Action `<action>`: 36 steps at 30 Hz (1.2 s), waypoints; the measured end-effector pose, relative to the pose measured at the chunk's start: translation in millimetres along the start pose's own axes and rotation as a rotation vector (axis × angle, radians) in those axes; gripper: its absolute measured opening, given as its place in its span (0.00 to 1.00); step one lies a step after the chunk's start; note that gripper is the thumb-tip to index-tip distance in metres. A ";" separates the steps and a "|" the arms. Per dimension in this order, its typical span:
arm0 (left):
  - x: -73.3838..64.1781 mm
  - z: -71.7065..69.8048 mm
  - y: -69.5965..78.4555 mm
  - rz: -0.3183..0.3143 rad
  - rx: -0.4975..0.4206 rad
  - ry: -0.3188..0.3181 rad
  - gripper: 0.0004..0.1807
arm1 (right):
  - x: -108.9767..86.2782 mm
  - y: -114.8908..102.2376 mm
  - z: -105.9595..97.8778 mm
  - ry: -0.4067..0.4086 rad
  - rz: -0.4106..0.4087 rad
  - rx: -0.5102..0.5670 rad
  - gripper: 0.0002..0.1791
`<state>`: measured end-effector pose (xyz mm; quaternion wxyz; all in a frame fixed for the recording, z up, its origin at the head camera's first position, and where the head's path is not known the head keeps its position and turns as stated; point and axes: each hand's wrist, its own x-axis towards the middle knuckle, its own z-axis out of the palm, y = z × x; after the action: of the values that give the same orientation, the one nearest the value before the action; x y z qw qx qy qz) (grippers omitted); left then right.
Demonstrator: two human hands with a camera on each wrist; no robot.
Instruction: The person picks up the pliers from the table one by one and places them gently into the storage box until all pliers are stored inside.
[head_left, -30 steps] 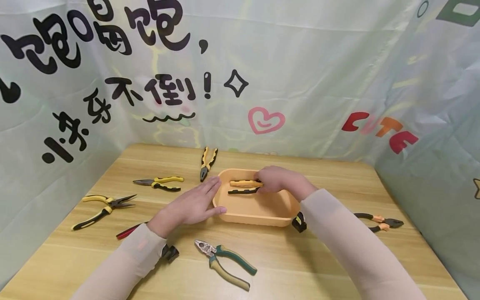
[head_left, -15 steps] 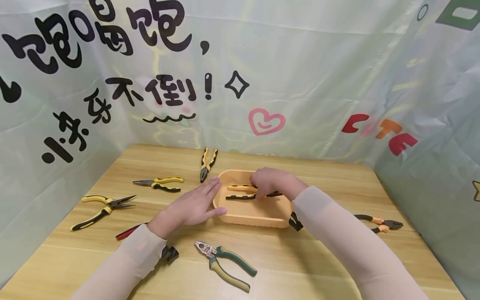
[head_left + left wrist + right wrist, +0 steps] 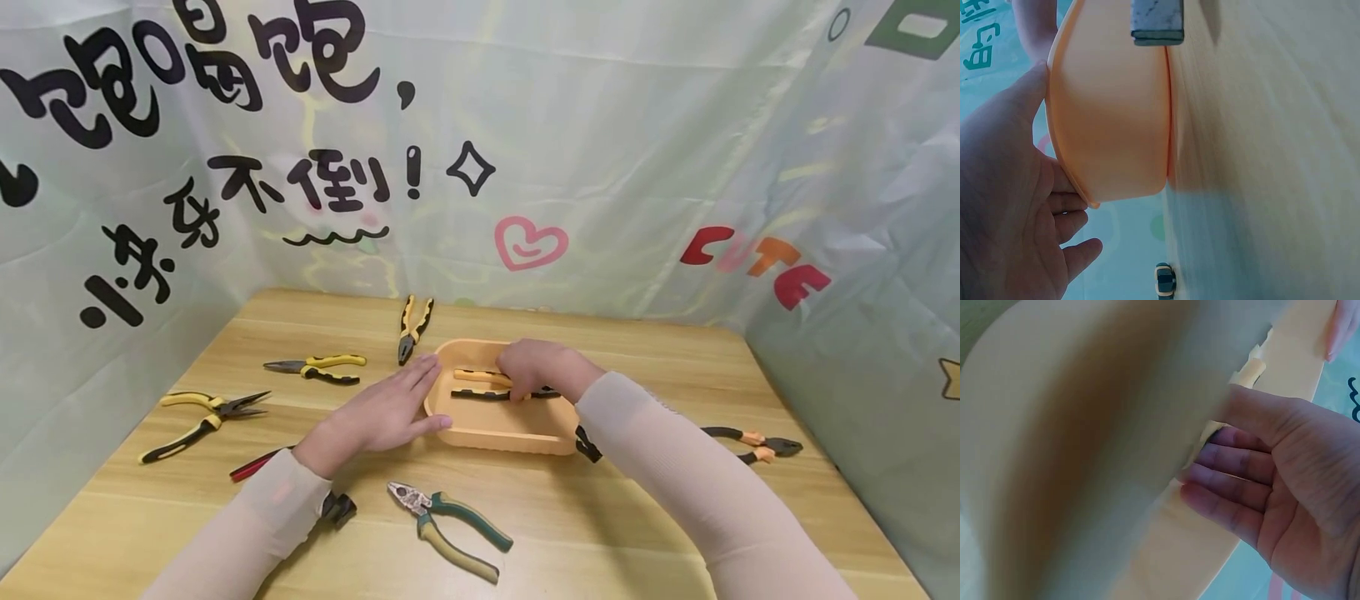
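Note:
In the head view, an orange plastic box point(image 3: 502, 442) stands mid-table. My right hand point(image 3: 542, 365) reaches into it and grips a pair of pliers point(image 3: 477, 394) with yellow-orange and black handles, which lie along the box floor, handle ends to the left. My fingers cover the middle of the pliers. In the right wrist view, thumb and fingers of the hand point(image 3: 1310, 475) close on the pliers point(image 3: 1250, 373), partly behind a large blurred shape. My left hand point(image 3: 382, 408) rests against the box's left end, fingers extended along the rim and thumb at the front corner.
Green-and-beige pliers point(image 3: 427, 503) lie in front of the box. Several yellow-and-black pliers point(image 3: 218, 408) are spread to the left and behind. A red handle point(image 3: 257, 466) shows beside my left sleeve. Orange-and-black pliers point(image 3: 780, 447) lie at right. Printed cloth point(image 3: 615, 167) walls the table.
My right hand has shifted left and nearer to me inside the box, bringing the pliers lower onto its floor. In the last half second it barely moves. The left hand stays put.

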<state>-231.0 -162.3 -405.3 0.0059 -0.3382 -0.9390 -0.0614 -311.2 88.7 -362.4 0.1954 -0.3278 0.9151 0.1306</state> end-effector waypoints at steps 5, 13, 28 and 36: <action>0.6 -0.2 0.1 -0.003 0.002 -0.004 0.55 | -2.5 -0.3 1.1 0.003 0.012 0.014 0.12; 2.6 2.4 -1.7 0.003 -0.013 0.011 0.55 | -2.6 3.6 2.5 0.066 0.003 0.005 0.11; 2.2 0.6 0.0 0.003 -0.016 0.015 0.56 | -6.2 5.1 5.9 0.098 0.017 0.028 0.10; 2.6 1.7 0.3 0.003 -0.014 0.016 0.55 | -17.6 1.6 1.2 0.141 -0.015 0.054 0.17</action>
<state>-232.8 -160.3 -406.9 0.0111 -0.3392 -0.9380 -0.0704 -299.5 100.0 -355.5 0.1404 -0.3377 0.9272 0.0810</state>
